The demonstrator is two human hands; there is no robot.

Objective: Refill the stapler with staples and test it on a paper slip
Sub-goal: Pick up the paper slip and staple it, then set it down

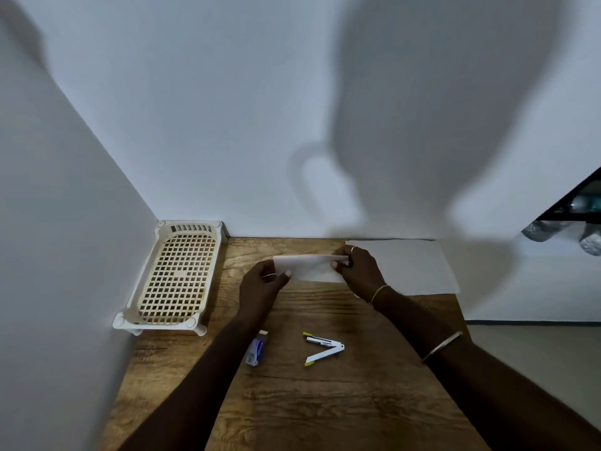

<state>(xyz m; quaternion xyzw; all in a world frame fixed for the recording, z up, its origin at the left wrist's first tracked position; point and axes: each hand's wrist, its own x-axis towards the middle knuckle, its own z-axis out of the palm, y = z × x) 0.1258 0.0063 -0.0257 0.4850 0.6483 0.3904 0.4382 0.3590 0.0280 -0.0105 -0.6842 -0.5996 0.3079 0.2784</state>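
Note:
A white paper slip is held just above the far part of the wooden table. My left hand pinches its left end and my right hand pinches its right end. A small white stapler with yellow tips lies hinged wide open on the table, nearer to me than both hands. To its left lies a small blue and white staple box, partly hidden by my left forearm.
A larger white paper sheet lies flat at the table's far right, by the wall. A cream perforated plastic tray stands at the far left in the corner. White walls close the back and left; the table's right edge drops to the floor.

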